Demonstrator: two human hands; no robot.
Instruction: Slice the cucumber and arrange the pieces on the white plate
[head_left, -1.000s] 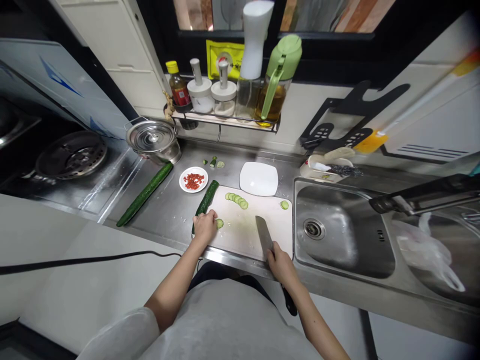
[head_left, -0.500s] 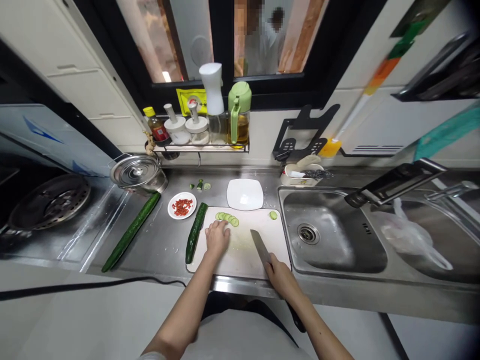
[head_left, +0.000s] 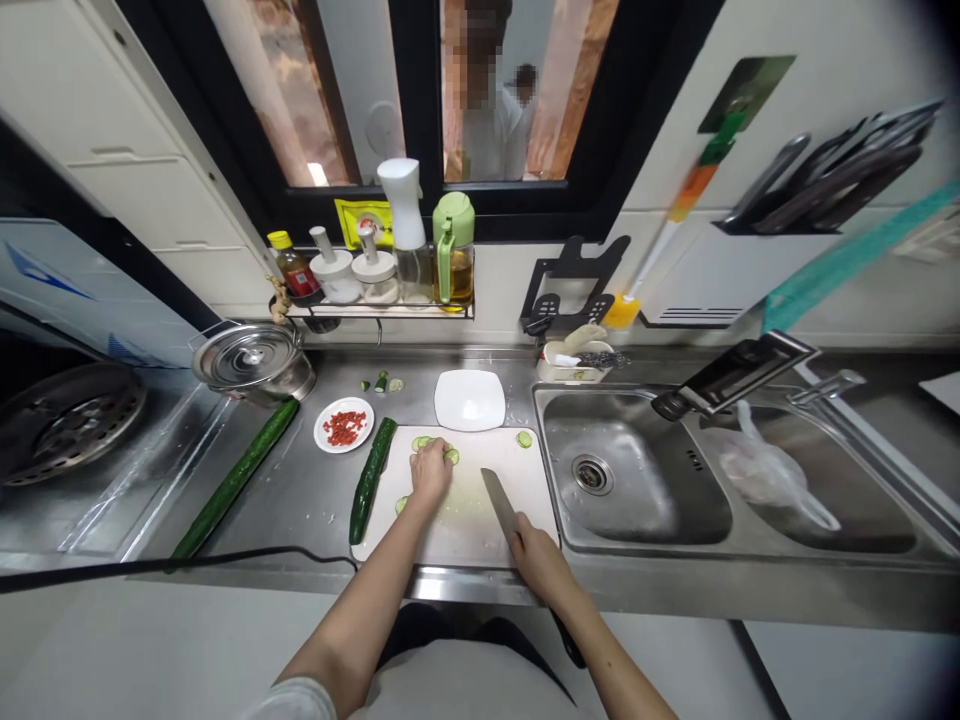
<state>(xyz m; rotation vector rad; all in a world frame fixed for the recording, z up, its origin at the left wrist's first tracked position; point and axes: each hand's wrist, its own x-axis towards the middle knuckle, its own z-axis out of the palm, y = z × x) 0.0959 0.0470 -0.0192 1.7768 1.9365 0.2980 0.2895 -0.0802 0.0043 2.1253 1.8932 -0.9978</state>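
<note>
My left hand (head_left: 430, 468) rests, fingers curled, over a row of cucumber slices (head_left: 452, 455) on the white cutting board (head_left: 480, 520). My right hand (head_left: 534, 556) grips the handle of a cleaver (head_left: 498, 504) whose blade lies on the board near its front edge. A cut cucumber (head_left: 370, 478) lies along the board's left edge. One slice (head_left: 400, 505) sits near my left wrist, and another slice (head_left: 523, 439) sits at the board's far right corner.
A whole cucumber (head_left: 232, 485), a small dish of red chopped chili (head_left: 343, 425), an empty white plate (head_left: 470, 400) and a lidded steel pot (head_left: 251, 360) stand on the steel counter. A double sink (head_left: 637, 480) lies right of the board. A condiment rack (head_left: 375, 285) lines the back wall.
My left hand has left the cucumber's cut end and moved up and right across the board onto the row of slices. The camera has tilted upward. The cleaver has stayed on the board.
</note>
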